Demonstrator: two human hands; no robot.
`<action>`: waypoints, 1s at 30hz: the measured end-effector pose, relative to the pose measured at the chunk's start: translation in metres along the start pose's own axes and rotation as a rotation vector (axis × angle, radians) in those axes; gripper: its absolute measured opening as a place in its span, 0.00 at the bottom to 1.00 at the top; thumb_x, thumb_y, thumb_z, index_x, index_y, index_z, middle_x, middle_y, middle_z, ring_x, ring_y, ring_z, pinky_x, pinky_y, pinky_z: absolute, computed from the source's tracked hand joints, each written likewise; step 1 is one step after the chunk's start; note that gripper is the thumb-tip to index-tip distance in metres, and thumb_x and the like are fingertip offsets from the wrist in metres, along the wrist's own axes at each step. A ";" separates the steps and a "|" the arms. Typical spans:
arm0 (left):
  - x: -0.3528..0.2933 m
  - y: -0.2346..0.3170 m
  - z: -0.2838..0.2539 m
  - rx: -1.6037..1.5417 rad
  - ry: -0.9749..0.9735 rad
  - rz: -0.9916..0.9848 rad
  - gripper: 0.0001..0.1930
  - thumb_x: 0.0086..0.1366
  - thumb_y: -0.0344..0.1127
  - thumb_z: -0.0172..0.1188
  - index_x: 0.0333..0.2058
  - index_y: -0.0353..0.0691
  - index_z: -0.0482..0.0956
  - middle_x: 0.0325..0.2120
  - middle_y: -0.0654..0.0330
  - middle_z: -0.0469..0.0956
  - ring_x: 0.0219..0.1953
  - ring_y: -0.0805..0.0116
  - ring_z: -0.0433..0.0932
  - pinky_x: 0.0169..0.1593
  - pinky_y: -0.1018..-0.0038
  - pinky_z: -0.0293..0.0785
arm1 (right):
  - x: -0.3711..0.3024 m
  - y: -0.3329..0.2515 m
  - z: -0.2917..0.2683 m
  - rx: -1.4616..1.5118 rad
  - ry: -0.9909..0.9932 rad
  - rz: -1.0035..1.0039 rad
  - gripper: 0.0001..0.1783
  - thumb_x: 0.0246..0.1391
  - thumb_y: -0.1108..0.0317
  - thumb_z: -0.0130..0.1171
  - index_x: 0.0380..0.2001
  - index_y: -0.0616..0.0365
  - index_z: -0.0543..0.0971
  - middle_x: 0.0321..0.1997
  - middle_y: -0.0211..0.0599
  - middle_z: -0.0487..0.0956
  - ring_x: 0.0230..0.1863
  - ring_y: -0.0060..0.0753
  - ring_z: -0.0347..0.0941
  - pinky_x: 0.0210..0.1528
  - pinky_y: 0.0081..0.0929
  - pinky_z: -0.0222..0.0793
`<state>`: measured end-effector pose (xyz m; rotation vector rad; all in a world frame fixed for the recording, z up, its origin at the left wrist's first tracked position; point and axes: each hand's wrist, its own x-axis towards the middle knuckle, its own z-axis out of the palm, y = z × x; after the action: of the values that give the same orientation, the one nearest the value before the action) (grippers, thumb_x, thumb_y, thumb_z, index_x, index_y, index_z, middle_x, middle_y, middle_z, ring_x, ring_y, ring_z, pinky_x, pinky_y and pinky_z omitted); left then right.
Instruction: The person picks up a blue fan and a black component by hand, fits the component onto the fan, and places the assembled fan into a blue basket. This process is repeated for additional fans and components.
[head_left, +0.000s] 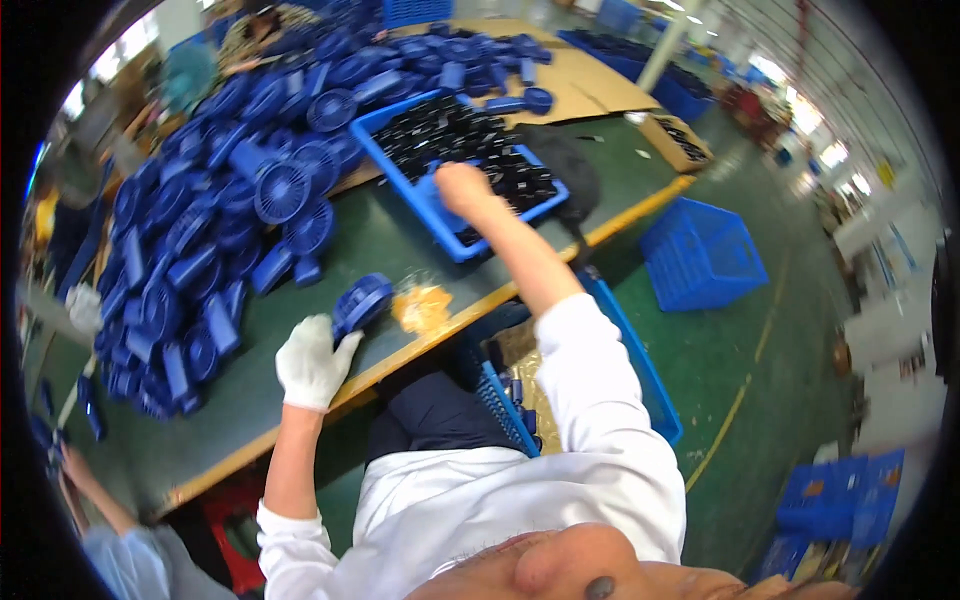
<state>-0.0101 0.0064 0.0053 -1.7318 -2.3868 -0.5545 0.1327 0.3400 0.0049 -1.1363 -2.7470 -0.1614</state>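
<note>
My left hand (314,366), in a white glove, is on the green tabletop near its front edge. Its thumb and fingers close around the lower side of a blue handheld fan (363,300), whose round head faces away from the palm. My bare right hand (464,190) reaches into a shallow blue tray (397,190) of small black parts (440,135). Those fingers are curled down over a bared patch of the tray's floor. Whatever they pinch is hidden beneath the hand.
A large heap of blue fans (230,210) covers the table's left and back. Crumpled clear plastic with yellowish pieces (423,307) lies by the front edge. Blue crates (703,255) stand on the right floor and beside my legs. Another person's hand (85,475) works at lower left.
</note>
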 end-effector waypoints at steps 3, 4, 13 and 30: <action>0.000 0.000 0.000 0.008 0.032 0.005 0.19 0.53 0.52 0.67 0.28 0.41 0.76 0.27 0.54 0.78 0.31 0.53 0.79 0.33 0.59 0.75 | 0.007 0.003 0.008 0.032 0.160 0.003 0.06 0.42 0.76 0.59 0.26 0.62 0.82 0.34 0.50 0.82 0.40 0.52 0.81 0.42 0.45 0.79; -0.003 -0.002 0.002 0.001 0.049 0.024 0.19 0.53 0.51 0.67 0.28 0.41 0.76 0.27 0.54 0.78 0.31 0.53 0.80 0.33 0.60 0.75 | 0.003 0.001 0.007 0.065 0.171 0.042 0.05 0.40 0.76 0.59 0.24 0.61 0.82 0.32 0.51 0.82 0.38 0.53 0.81 0.41 0.45 0.78; -0.001 -0.012 0.000 -0.157 0.135 -0.088 0.19 0.58 0.51 0.61 0.23 0.39 0.76 0.20 0.48 0.76 0.27 0.44 0.77 0.31 0.55 0.71 | -0.116 -0.098 -0.046 1.027 0.605 0.003 0.10 0.44 0.75 0.59 0.33 0.66 0.79 0.38 0.50 0.81 0.37 0.45 0.79 0.40 0.33 0.74; -0.056 0.005 -0.001 -1.736 0.110 -0.375 0.27 0.69 0.55 0.50 0.46 0.31 0.77 0.29 0.62 0.78 0.27 0.74 0.74 0.30 0.76 0.71 | -0.232 -0.217 -0.077 1.995 0.293 0.042 0.05 0.50 0.83 0.62 0.31 0.70 0.77 0.36 0.35 0.73 0.32 0.26 0.76 0.32 0.24 0.77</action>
<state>0.0130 -0.0422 -0.0108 -1.1807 -1.9187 -3.2199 0.1494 0.0146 0.0274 -0.3512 -1.2685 1.6996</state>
